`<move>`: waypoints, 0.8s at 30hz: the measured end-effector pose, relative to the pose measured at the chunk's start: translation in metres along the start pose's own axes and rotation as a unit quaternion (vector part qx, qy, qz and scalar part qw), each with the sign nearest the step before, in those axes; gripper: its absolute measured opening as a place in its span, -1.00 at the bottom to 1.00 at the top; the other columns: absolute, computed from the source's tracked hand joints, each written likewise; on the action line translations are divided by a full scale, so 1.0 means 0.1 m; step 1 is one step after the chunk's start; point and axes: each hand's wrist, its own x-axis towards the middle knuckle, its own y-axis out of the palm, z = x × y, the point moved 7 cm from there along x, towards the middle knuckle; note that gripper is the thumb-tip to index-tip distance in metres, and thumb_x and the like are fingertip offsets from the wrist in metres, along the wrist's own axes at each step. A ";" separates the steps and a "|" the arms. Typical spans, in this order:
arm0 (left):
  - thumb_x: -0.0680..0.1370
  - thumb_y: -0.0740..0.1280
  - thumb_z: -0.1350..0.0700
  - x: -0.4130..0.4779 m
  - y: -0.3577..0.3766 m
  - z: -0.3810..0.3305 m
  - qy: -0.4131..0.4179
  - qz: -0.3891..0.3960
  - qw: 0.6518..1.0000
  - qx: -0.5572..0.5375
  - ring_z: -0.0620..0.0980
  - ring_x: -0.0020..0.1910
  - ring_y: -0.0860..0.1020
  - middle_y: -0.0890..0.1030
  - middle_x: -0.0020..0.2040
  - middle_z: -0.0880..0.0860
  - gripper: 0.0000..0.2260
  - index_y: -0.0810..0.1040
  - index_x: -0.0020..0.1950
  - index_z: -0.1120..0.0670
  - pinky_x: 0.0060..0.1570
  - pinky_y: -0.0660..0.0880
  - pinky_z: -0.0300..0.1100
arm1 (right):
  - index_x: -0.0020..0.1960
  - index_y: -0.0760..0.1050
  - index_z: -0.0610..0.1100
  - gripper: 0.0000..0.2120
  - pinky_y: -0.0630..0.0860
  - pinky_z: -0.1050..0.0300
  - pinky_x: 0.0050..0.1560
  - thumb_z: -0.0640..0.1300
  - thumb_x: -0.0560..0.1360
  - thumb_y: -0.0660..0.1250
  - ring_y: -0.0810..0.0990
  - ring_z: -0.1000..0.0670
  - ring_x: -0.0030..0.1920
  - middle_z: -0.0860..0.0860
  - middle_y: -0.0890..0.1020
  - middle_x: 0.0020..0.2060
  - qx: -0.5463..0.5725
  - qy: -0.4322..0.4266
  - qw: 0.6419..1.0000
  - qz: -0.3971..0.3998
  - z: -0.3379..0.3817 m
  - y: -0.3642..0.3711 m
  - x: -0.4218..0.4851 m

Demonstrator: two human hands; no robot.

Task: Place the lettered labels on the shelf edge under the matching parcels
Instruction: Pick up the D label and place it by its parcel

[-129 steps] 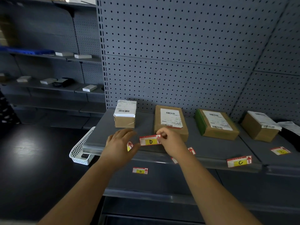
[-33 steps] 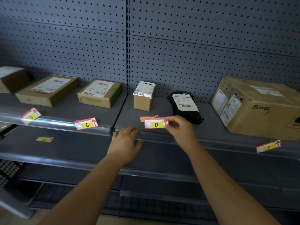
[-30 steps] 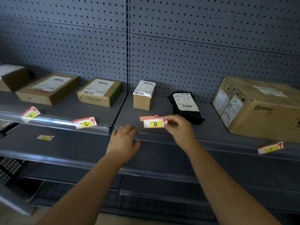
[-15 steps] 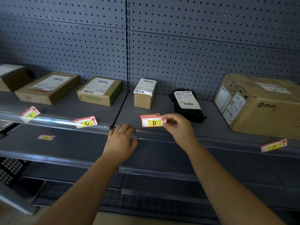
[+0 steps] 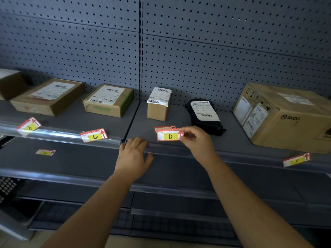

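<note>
My right hand [image 5: 198, 142] pinches the red and yellow "D" label [image 5: 168, 136] by its right end, just above the shelf edge [image 5: 179, 146]. It hangs in front of a small upright brown parcel [image 5: 158, 104]. Another label [image 5: 164, 128] lies flat on the shelf right behind it. My left hand [image 5: 133, 154] rests with its fingers on the shelf edge, left of the "D" label. A "C" label [image 5: 94, 135] sits on the edge below a flat green-taped parcel [image 5: 108, 100]. An "F" label [image 5: 296, 159] sits under a large brown box [image 5: 284, 115].
A black bag parcel [image 5: 205, 115] lies right of the small parcel. Two more brown parcels [image 5: 46, 95] stand at the far left, with a tilted label [image 5: 28, 126] on the edge there. One label [image 5: 45, 152] lies on the lower shelf. Pegboard backs the shelves.
Since 4.3 s ago my view has shifted right along the shelf, with the "D" label in my right hand. Over the last second the label moved slightly left, in front of the small parcel.
</note>
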 end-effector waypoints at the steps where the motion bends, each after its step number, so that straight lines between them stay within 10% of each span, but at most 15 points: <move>1: 0.47 0.33 -0.02 0.00 0.01 0.00 -0.002 -0.003 1.000 0.001 0.04 0.14 0.45 0.52 0.12 -0.01 -0.71 0.53 0.16 0.03 0.22 0.30 0.03 | 0.03 0.63 -0.01 -0.77 0.50 0.34 0.03 -0.29 0.46 0.42 0.58 0.17 -0.03 0.09 0.63 -0.02 -0.001 0.000 1.000 0.001 0.00 0.00 0.00; 24: 0.47 0.31 -0.07 -0.09 0.06 -0.02 -0.027 -0.005 0.999 0.033 0.04 0.21 0.41 0.48 0.19 0.00 -0.69 0.52 0.17 -0.01 0.25 0.29 0.09 | 0.04 0.63 -0.06 -0.79 0.53 0.31 0.03 -0.29 0.46 0.43 0.59 0.17 -0.03 0.10 0.63 -0.01 0.006 -0.012 1.000 0.005 -0.04 -0.05 0.03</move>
